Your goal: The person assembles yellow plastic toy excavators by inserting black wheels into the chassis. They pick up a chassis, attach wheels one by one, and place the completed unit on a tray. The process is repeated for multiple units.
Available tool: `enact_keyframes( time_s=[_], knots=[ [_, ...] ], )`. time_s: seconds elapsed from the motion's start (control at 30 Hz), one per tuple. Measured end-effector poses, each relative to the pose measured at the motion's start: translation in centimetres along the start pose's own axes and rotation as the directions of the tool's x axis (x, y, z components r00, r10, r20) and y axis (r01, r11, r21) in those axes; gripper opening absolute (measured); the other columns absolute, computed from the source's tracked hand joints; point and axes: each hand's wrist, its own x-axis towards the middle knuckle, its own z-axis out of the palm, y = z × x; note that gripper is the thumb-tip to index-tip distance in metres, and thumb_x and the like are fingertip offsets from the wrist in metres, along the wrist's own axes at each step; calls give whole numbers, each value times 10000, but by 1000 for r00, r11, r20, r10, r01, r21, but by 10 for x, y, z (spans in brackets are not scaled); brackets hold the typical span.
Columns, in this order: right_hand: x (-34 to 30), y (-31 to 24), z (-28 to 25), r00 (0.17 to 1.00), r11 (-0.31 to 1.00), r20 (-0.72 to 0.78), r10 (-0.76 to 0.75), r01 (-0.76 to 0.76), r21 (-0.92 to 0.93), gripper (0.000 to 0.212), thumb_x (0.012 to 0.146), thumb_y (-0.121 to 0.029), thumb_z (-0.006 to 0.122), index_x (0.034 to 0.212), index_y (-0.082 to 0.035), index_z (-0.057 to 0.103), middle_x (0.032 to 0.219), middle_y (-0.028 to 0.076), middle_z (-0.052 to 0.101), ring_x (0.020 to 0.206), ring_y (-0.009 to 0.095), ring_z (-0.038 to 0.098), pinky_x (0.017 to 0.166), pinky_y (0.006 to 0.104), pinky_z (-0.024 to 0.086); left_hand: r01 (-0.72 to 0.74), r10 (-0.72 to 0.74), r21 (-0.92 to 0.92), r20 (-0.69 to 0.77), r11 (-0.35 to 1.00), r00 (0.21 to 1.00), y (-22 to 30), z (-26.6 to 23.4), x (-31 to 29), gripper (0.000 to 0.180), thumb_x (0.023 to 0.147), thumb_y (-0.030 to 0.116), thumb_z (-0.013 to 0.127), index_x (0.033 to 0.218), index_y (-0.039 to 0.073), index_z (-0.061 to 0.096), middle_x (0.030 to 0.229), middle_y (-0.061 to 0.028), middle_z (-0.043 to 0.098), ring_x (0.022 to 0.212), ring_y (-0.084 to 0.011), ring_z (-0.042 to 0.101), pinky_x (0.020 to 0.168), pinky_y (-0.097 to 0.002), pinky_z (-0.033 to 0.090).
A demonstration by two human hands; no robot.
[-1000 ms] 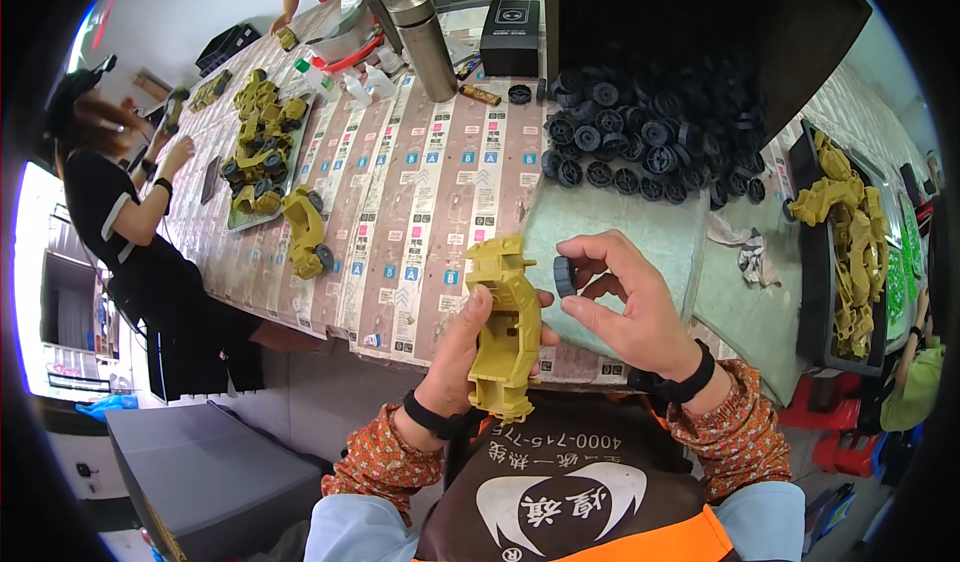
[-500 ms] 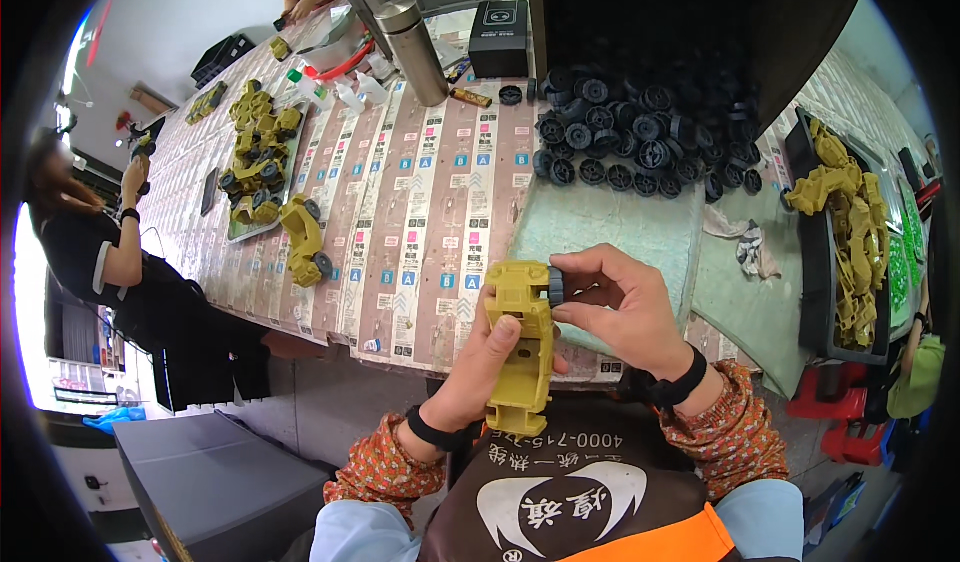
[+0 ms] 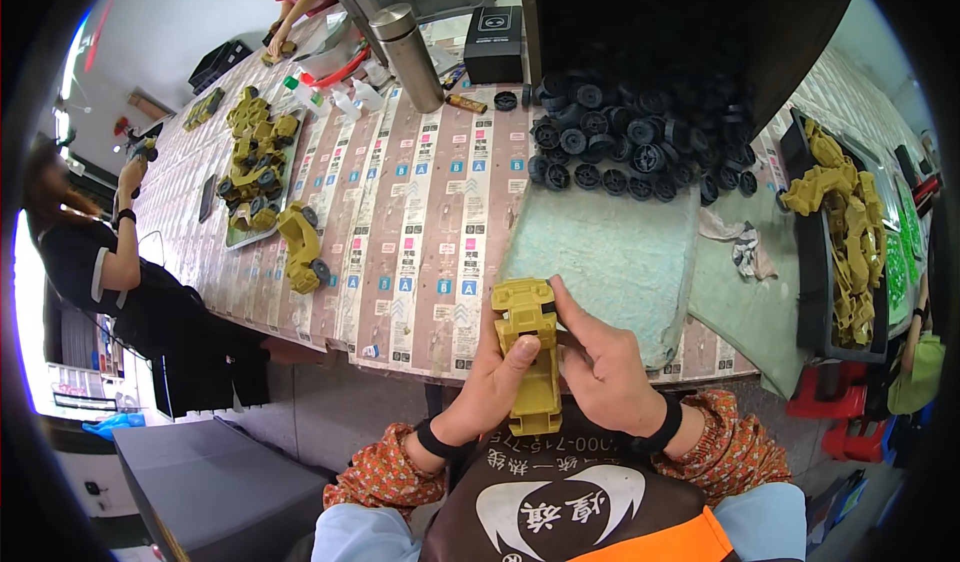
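Observation:
My left hand (image 3: 492,377) grips an olive-yellow plastic toy truck body (image 3: 530,357) from the left, held lengthwise over the table's near edge. My right hand (image 3: 600,367) presses against the truck's right side, fingers curled at its upper part; a black wheel seen there earlier is hidden under the fingers. A pile of black toy wheels (image 3: 630,147) lies on the table beyond, at the mouth of a dark box (image 3: 700,22). A pale green cloth (image 3: 610,252) lies just in front of my hands.
An assembled yellow truck (image 3: 300,247) stands at left beside a tray of more trucks (image 3: 255,162). A black tray of yellow bodies (image 3: 840,232) sits at right. A steel flask (image 3: 405,57) and small black box (image 3: 493,42) stand at the back. Other people work at left and far back.
The truck body has dropped from upright to lying lengthwise near my chest. My right hand, which held a black wheel apart from it, now presses against its side.

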Motion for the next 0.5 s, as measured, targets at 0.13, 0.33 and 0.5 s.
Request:
enact_keyframes(
  time_s=[0.13, 0.33, 0.5],
  knots=[
    [-1, -4, -1, 997, 997, -11, -74, 74, -34, 738, 811, 67, 517, 1539, 10, 407, 1250, 297, 651, 1045, 351, 682, 890, 370, 552, 14, -14, -26, -4, 1000, 1000, -1, 0, 1, 633, 1077, 289, 558, 1545, 60, 200, 1355, -116, 530, 1202, -188, 574, 1002, -335, 501],
    [80, 38, -73, 984, 888, 14, 175, -152, -435, 401, 827, -89, 603, 1212, -12, 684, 1165, 226, 690, 974, 397, 701, 837, 442, 575, 391, -387, -293, 72, 873, 919, 8, -15, 16, 540, 1020, 451, 623, 1374, 127, 375, 1045, -109, 615, 752, -268, 730, 640, -379, 630],
    [137, 92, -102, 943, 395, -125, -308, 8, -919, 185, 800, -99, 731, 963, -33, 674, 1014, 170, 600, 1024, 363, 625, 807, 457, 578, 305, -310, -385, 51, 871, 949, 23, -27, 27, 498, 1017, 426, 635, 1344, 94, 456, 1138, -109, 620, 901, -266, 730, 743, -386, 642]
  ],
)
